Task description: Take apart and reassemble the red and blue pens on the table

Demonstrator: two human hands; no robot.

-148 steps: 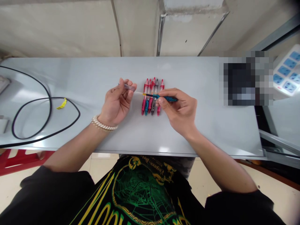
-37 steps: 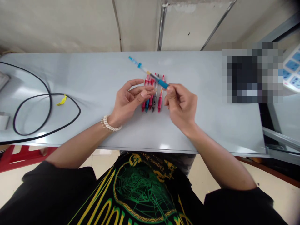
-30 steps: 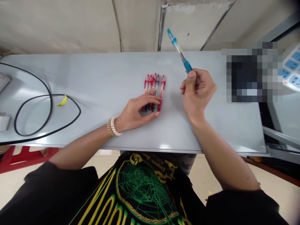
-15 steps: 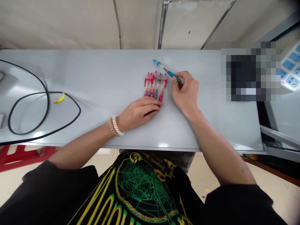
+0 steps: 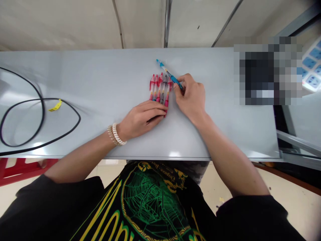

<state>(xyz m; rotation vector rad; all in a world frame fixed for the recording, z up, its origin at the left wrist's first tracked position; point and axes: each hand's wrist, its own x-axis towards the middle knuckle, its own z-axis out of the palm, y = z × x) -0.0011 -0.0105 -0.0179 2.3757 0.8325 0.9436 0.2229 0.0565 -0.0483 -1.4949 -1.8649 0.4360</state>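
Note:
My right hand (image 5: pixel 191 97) pinches a blue retractable pen (image 5: pixel 173 77) near its lower end. That pen slants up to the left, and its barrel crosses the upper end of the rightmost pink pen (image 5: pixel 167 95). Several pens lie side by side in a row, mostly with red-pink clips, such as a pink pen (image 5: pixel 159 87), and one grey-black pen (image 5: pixel 164 87) among them. My left hand (image 5: pixel 144 117) rests over their lower ends, its fingers together and the thumb by the rightmost tip. The fingers hide most of the lower ends.
A black cable (image 5: pixel 42 110) with a yellow tag (image 5: pixel 55 105) loops across the left of the grey-white table (image 5: pixel 112 73). At the right, a dark pixelated patch (image 5: pixel 258 73) covers something. A panel wall (image 5: pixel 140 23) stands behind the table. A red stool (image 5: pixel 25 170) shows at lower left.
The view has shifted slightly. My right hand has brought the blue pen a little left, closer to the row, over the rightmost pen's top. My left hand stays on the row.

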